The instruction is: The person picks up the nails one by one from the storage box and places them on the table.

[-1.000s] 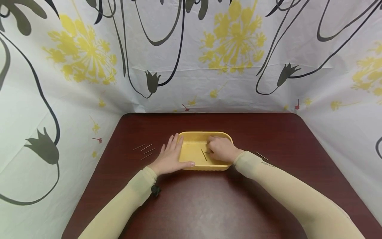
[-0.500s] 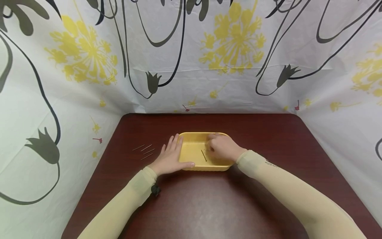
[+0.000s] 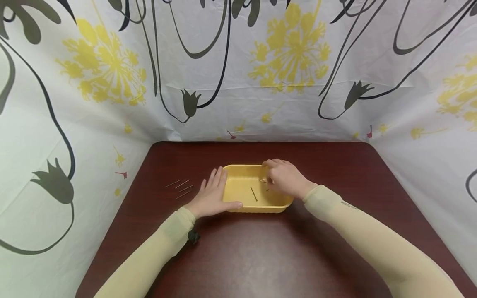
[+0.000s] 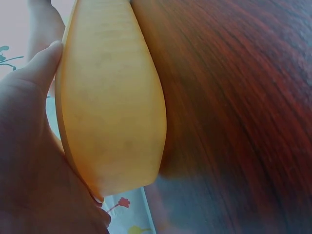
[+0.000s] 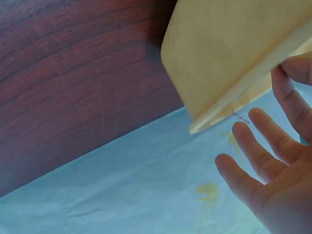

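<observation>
A shallow yellow plastic tray (image 3: 238, 209) stands on the table. My left hand (image 3: 210, 196) lies against its left end with straight fingers, the thumb along the near rim. In the left wrist view, the thumb (image 4: 46, 61) touches the rim. My right hand (image 3: 285, 178) is over the tray's right end, thumb and index finger pinched together; the other fingers (image 5: 248, 151) are spread in the right wrist view. A thin nail (image 3: 263, 181) shows at the pinching fingertips, mostly hidden. One dark nail (image 3: 254, 193) lies on the tray floor, and a small dark bit (image 3: 267, 190) shows below the right hand.
Several thin nails (image 3: 182, 189) lie side by side on the dark red wooden table (image 3: 246, 252), left of the tray. A patterned white curtain (image 3: 231, 74) closes off the back and both sides. A small black object (image 3: 193, 236) sits at the left cuff.
My right hand has risen from the tray floor and shifted right and away toward the far right corner. The sleeve now covers a nail seen earlier right of the tray. My left hand stays put.
</observation>
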Demonstrator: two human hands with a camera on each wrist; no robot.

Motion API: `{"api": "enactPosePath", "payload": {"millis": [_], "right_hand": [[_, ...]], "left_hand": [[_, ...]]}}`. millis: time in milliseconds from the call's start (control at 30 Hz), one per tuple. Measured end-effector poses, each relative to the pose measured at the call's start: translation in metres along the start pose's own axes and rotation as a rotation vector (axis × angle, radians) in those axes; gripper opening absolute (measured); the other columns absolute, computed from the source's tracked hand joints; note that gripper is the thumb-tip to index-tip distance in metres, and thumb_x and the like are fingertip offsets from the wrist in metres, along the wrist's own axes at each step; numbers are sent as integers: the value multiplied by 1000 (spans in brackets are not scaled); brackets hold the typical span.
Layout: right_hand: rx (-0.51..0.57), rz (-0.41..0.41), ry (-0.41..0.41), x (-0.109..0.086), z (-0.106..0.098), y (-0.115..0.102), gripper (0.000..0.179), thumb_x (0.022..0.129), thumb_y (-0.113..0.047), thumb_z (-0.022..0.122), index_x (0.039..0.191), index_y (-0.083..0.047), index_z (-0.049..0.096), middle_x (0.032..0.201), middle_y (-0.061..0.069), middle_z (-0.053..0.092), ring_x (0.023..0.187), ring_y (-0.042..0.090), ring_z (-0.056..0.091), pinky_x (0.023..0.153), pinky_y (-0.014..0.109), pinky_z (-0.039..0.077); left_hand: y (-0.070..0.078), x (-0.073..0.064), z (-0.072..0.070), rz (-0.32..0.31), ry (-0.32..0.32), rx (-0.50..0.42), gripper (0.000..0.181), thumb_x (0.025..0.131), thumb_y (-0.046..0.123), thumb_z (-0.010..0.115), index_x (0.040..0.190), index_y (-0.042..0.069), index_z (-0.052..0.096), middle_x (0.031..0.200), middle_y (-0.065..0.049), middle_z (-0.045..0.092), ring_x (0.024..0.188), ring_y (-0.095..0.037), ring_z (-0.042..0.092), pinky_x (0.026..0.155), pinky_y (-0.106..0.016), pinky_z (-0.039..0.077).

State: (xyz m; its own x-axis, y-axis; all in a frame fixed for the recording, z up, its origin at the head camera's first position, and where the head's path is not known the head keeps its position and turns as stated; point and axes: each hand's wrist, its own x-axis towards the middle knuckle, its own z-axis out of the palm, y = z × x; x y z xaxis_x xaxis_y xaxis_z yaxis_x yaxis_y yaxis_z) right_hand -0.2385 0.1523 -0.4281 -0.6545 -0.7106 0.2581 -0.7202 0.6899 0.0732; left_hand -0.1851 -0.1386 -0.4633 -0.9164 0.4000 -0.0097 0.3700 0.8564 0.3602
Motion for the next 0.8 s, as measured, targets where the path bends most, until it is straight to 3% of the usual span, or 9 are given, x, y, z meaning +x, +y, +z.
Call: {"api": "enactPosePath", "payload": {"millis": [333,800], "right_hand": [[10,16,37,-13,-4,13,22,75,-15,79,63,-24,63,134,12,60,127,33,51,105,67,32],[3,113,12,-37,-17,34,27,73,-16,76,59,-28,56,148,12,50,143,40,33,111,71,15]], "left_hand": [[-2,0,5,9,3,15,130,75,91,49,162,7,3,167,-10,-10,153,-34,-2,115,-65,15],[-1,0,1,8,-4,15,128,76,91,49,162,9,1,167,-9,-12,153,-31,-5,115,-65,14]]}}
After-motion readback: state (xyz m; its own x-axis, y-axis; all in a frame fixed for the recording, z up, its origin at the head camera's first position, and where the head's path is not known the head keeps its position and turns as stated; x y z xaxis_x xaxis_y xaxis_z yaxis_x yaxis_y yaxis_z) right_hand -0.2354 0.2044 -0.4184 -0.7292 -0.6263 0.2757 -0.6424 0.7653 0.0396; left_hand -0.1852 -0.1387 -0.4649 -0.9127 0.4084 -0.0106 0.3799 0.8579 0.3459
